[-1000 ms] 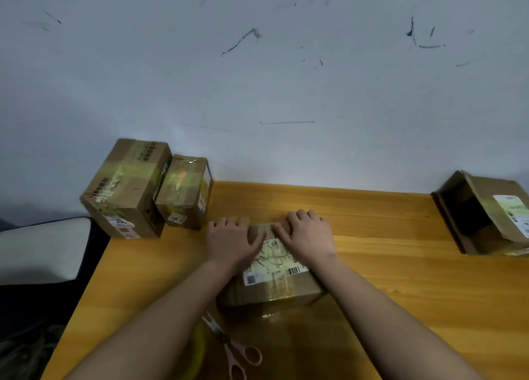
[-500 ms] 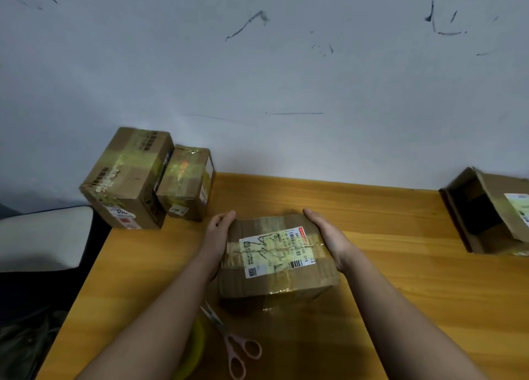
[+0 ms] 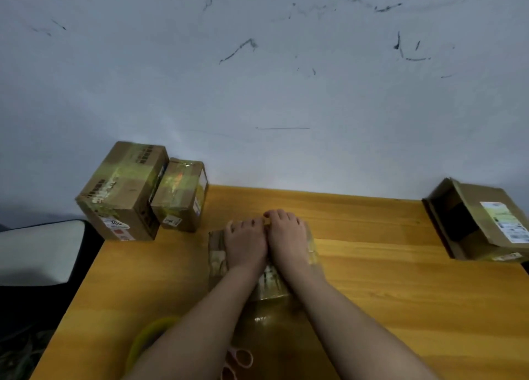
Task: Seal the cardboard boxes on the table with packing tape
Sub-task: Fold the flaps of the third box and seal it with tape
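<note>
A small taped cardboard box (image 3: 217, 253) lies on the wooden table (image 3: 386, 279) in front of me. My left hand (image 3: 246, 245) and my right hand (image 3: 287, 241) rest flat on its top, side by side and touching, fingers pointing to its far edge. The hands hide most of the box's white label. A yellow tape roll (image 3: 148, 339) sits near the front left, partly under my left forearm. Pink-handled scissors (image 3: 239, 361) lie between my forearms, blades hidden.
Two taped boxes, a large one (image 3: 123, 190) and a smaller one (image 3: 180, 196), stand at the table's back-left corner by the wall. An open box (image 3: 481, 222) lies on its side at the right edge. A white chair (image 3: 37, 251) is left of the table.
Half a second ago my hands gripped the box's left and right sides. Now both palms lie flat together on its top.
</note>
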`<action>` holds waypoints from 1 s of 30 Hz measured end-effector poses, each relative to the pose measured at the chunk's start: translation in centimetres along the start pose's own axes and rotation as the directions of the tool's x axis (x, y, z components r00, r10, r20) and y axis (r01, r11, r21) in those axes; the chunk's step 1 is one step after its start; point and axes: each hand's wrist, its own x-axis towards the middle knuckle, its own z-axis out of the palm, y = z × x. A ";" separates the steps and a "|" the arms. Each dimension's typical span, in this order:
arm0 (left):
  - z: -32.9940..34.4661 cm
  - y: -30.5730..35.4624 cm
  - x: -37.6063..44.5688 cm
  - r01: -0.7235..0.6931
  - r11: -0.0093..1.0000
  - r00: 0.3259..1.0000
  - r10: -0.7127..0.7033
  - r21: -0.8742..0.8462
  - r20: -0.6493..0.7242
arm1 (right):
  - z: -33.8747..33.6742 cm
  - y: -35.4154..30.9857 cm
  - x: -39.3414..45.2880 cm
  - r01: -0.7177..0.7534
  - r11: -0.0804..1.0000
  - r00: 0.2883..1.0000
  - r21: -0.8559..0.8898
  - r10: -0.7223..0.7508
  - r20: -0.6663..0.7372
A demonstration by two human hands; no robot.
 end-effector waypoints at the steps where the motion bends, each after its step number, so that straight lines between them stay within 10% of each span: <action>1: 0.4 0.0 0.1 0.008 1.000 1.000 -0.008 0.014 -0.005 | 0.1 0.0 -0.1 -0.008 1.000 1.000 -0.012 0.008 0.004; 11: -1.2 -5.0 -0.2 0.081 0.990 0.990 -0.093 0.114 0.104 | -1.4 2.7 -0.2 -0.196 0.968 0.958 -0.155 0.223 0.180; 15: -1.3 -6.6 -1.0 0.354 0.853 0.933 -0.292 -0.383 0.213 | -1.5 3.9 -0.2 -0.330 0.932 0.932 0.148 0.296 0.211; 18: -1.5 -6.9 -0.7 0.603 0.266 0.792 -0.307 -0.752 0.527 | -1.6 6.4 0.2 -0.516 0.650 0.844 0.558 0.276 0.460; 20: -1.7 -6.9 -0.5 0.647 0.110 0.752 -0.256 -0.755 0.607 | -1.6 7.8 -0.6 -0.704 0.303 0.705 0.642 0.194 0.682; 23: -1.6 -6.8 -0.5 0.630 0.006 0.752 -0.253 -0.776 0.609 | -1.2 8.1 -1.6 -0.753 -0.032 0.651 0.657 0.109 0.752; 30: -1.2 -7.0 -0.5 0.616 0.086 0.764 -0.306 -0.783 0.568 | -1.1 8.0 -1.4 -0.756 -0.087 0.644 0.649 0.082 0.761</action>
